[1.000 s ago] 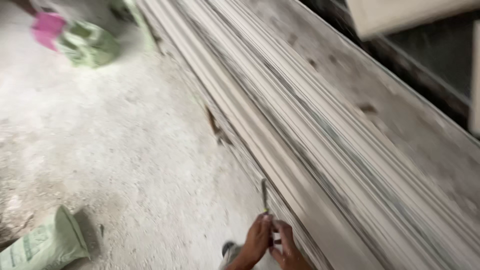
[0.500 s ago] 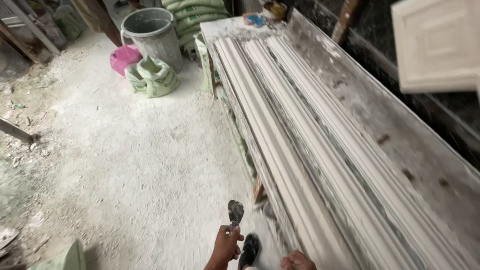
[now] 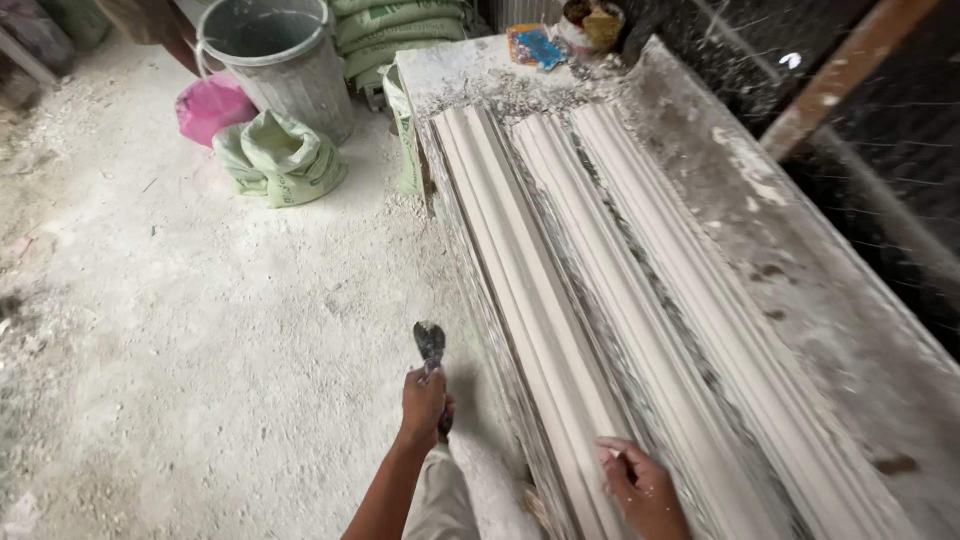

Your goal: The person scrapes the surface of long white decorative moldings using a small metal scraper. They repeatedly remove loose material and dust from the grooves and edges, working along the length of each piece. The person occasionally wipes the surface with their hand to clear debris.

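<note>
- The putty knife (image 3: 430, 343) is gripped in the clenched left hand (image 3: 423, 403), blade up, out over the dusty floor (image 3: 180, 330) beside the table (image 3: 800, 290).
- Since half a second ago, the right hand (image 3: 640, 487) has been brought onto the nearest white moulding strip (image 3: 520, 290), fingers loosely bent, nothing enclosed.
- The view has been swung toward the table's far end, where a grey bucket (image 3: 275, 55) and green sacks (image 3: 285, 155) are seen.

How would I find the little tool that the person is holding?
Start at the long dusty workbench with the pale ridged plaster mouldings lying along it. Just off its near left edge, above the white floor, the left hand grips a small scraper with a grey rounded metal blade. It is the only metal tool, blade pointing away.
</note>
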